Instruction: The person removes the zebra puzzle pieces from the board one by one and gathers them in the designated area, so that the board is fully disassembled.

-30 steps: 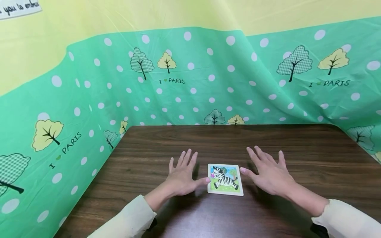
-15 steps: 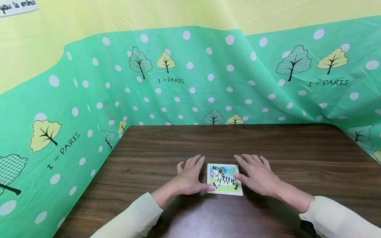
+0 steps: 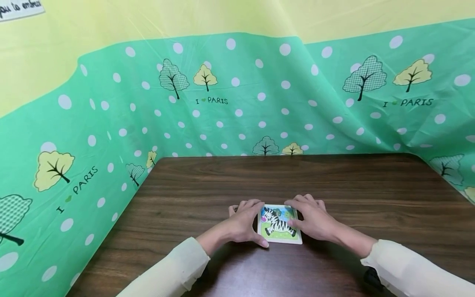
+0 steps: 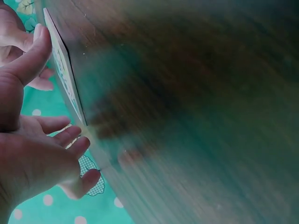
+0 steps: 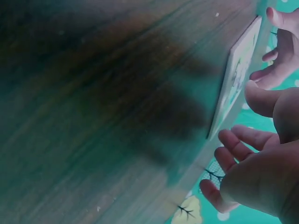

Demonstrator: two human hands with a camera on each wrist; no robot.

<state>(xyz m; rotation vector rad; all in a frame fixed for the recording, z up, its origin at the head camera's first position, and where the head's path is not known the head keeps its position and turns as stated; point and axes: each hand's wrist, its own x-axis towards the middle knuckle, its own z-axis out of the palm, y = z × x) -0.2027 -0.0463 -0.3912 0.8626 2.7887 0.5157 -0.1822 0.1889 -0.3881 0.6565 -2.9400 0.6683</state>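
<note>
A square, white-bordered zebra picture puzzle [image 3: 273, 233] lies flat on the dark wooden table, between both hands. My left hand [image 3: 241, 224] is at its left side, fingertips by the far left corner and thumb by the near left corner. On the opposite side, my right hand [image 3: 316, 220] has its fingers by the far right corner and its thumb over the picture. In the left wrist view the puzzle [image 4: 65, 67] is seen almost edge-on, as is the puzzle [image 5: 236, 77] in the right wrist view. Neither hand is plainly gripping it; exact contact is hard to tell.
The brown wood-grain table [image 3: 222, 177] extends around the puzzle. A green and yellow cloth [image 3: 222, 82] with white dots and printed trees hangs behind and at the sides. A paper strip with handwriting [image 3: 20, 9] is at the top left.
Both hands have moved inward from beside the puzzle to its edges, their spread fingers drawing closer and bending slightly. The puzzle has stayed in place on the table.
</note>
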